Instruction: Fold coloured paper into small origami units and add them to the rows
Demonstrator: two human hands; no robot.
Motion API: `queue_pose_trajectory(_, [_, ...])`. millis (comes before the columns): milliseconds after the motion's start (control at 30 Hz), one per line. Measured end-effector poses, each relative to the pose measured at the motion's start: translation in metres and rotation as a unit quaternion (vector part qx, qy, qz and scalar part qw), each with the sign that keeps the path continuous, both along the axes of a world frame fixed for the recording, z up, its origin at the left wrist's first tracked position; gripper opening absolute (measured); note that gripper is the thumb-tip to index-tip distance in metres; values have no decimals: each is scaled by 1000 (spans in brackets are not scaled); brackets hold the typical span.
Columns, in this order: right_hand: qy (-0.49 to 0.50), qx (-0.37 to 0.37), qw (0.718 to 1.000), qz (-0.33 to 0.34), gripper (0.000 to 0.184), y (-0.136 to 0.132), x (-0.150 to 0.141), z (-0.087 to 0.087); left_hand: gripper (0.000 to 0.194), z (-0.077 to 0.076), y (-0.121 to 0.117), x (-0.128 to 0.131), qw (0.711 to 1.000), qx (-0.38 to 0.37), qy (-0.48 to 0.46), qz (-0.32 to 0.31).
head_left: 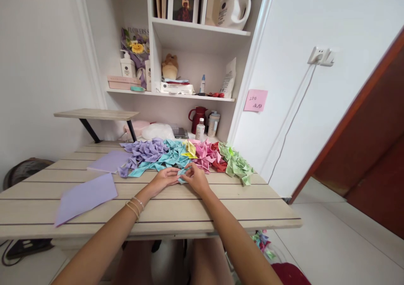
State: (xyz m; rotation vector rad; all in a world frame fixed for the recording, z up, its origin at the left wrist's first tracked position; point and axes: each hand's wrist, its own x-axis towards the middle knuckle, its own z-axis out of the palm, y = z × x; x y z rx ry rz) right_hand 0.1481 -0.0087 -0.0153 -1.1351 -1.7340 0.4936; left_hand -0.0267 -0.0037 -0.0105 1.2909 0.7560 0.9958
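Observation:
My left hand (164,179) and my right hand (197,179) meet over the wooden table (151,209), fingers pinched together on a small teal folded paper piece (182,174). Just behind them lies a long heap of folded paper pieces: purple (147,151), teal (170,155), one yellow (190,150), pink (205,154), red (218,161) and green (236,165). My left wrist wears thin bracelets.
Two flat lilac paper sheets (85,196) (109,162) lie on the table's left. A small raised shelf (94,114) stands at back left. Behind are wall shelves with bottles, a red jug (198,118) and a kettle. More folded pieces lie on the floor (261,241).

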Motion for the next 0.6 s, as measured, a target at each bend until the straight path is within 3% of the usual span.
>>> queue_pose_trajectory(267, [-64,21,995,-74,21,-6,0,5,36,-3,3,0,1000,4,-1,29])
queue_pose_trajectory(600, [-59,34,997,-30,24,-6,0,7,36,-1,2,0,1000,7,14,18])
